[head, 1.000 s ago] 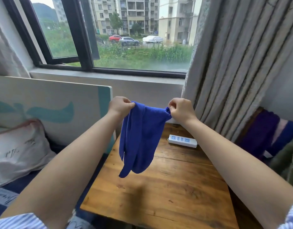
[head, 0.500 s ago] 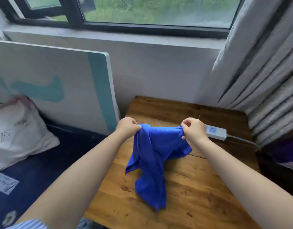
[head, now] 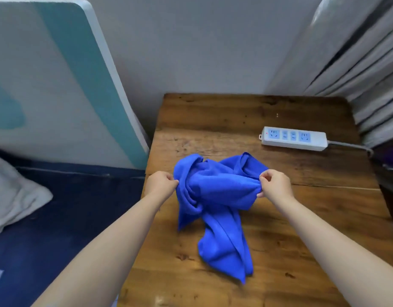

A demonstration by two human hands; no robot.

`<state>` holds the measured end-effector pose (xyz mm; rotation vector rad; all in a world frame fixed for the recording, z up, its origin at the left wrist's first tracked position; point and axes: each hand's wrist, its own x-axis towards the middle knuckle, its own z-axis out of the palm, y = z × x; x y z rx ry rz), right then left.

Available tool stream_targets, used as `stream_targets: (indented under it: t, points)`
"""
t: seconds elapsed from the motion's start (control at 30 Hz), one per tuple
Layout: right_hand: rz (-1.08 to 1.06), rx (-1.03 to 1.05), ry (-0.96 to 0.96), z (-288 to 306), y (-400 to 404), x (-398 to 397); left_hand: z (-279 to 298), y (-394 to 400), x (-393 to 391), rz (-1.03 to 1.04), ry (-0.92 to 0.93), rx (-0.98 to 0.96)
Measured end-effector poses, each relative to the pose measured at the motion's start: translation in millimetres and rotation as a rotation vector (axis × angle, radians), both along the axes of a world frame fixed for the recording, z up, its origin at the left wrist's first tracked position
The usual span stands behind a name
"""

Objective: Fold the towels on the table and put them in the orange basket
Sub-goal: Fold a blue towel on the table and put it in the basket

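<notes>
The blue towel (head: pixel 215 209) lay bunched on the counter (head: pixel 279 229). The left hand (head: pixel 161 185) and right hand (head: pixel 274 185) pinched its edges. Twisted like that, it might fold crooked. I saw no orange basket, perhaps hidden.

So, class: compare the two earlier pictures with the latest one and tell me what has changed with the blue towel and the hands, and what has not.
Both hands brought the blue towel down from hanging in the air; its lower part now lies bunched on the wooden table. Unchanged: the left hand and right hand each pinch an upper end of the towel, and the white power strip lies on the table's far right.
</notes>
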<state>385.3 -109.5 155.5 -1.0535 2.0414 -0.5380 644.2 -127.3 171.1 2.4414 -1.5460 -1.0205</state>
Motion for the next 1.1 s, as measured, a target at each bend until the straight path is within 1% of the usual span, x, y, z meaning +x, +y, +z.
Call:
stream_targets:
  t: [0.07,0.13,0.2,0.23,0.33,0.37,0.43,0.47,0.53,0.57,0.6,0.63,0.73,0.8,0.93,1.0,1.03,1.1]
  points:
    - [-0.044,0.004,0.011,-11,4,-1,-16,1,16,0.048,0.070,-0.013]
    - [-0.091,-0.019,0.001,-22,9,1,-30,2,26,0.086,0.184,-0.019]
    - [-0.104,-0.042,-0.041,-31,13,8,-41,5,27,0.157,0.296,-0.031]
    - [-0.110,-0.051,-0.069,-36,14,12,-47,5,27,0.184,0.316,-0.047]
    - [-0.128,-0.091,-0.130,-48,19,26,-57,12,19,0.218,0.270,-0.196]
    - [-0.151,-0.106,-0.153,-51,20,29,-58,15,15,0.252,0.302,-0.233]
    - [-0.199,-0.131,-0.193,-55,23,32,-56,21,9,0.303,0.403,-0.228]
    - [-0.208,-0.140,-0.202,-56,24,32,-54,24,5,0.271,0.414,-0.208]
    - [-0.206,-0.160,-0.200,-57,25,32,-57,26,2,0.173,0.362,-0.185]
    - [-0.210,-0.176,-0.191,-57,25,31,-57,24,2,0.172,0.339,-0.183]
    - [-0.211,-0.188,-0.172,-57,24,30,-57,20,2,0.221,0.358,-0.189]
    - [-0.208,-0.197,-0.147,-57,22,30,-56,16,4,0.300,0.427,-0.172]
    - [-0.233,-0.234,-0.094,-53,15,28,-51,3,14,0.571,0.760,-0.059]
    - [-0.242,-0.257,-0.071,-50,11,27,-47,-3,21,0.665,0.935,-0.004]
    - [-0.264,-0.264,-0.019,-45,3,26,-44,-6,39,0.617,1.163,0.058]
    - [-0.287,-0.261,0.001,-44,1,24,-42,-6,46,0.553,1.253,0.083]
    - [-0.296,-0.263,0.014,-43,0,23,-40,-6,48,0.536,1.259,0.091]
    - [-0.308,-0.273,0.030,-40,0,21,-36,-8,50,0.606,1.209,0.086]
